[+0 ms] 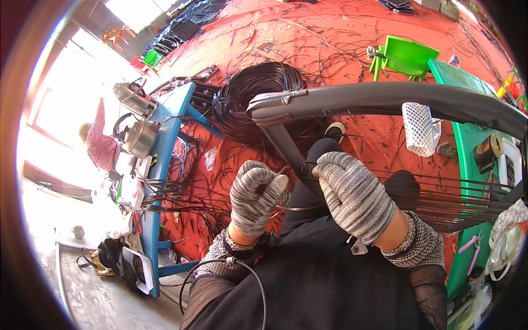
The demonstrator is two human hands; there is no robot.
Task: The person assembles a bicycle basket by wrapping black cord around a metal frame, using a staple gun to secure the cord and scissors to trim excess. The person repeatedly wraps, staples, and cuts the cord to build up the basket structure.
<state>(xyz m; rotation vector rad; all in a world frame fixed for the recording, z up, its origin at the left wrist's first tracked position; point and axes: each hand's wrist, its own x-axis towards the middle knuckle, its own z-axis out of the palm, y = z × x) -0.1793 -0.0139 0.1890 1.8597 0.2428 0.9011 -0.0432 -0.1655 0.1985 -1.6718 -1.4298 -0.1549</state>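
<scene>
My left hand (256, 196), in a grey striped knit glove, has its fingers curled around the end of a thin dark strip (282, 170). My right hand (350, 189), gloved alike, has its fingertips against the strips wound on a dark frame bar (284, 150); whether it pinches a strip is hidden. That bar joins a thick black padded frame arm (354, 99) that runs across to the right. Several taut dark strips (445, 198) stretch from beside my right hand to the right part of the frame.
A blue bench (165, 165) with metal kettles (142, 138) stands left; a green bench (468, 165) with a mug (489, 152) and pink-handled scissors (474, 249) stands right. A large coil of dark strips (235, 107) lies ahead, near a green chair (406, 55). Scraps litter the red floor covering.
</scene>
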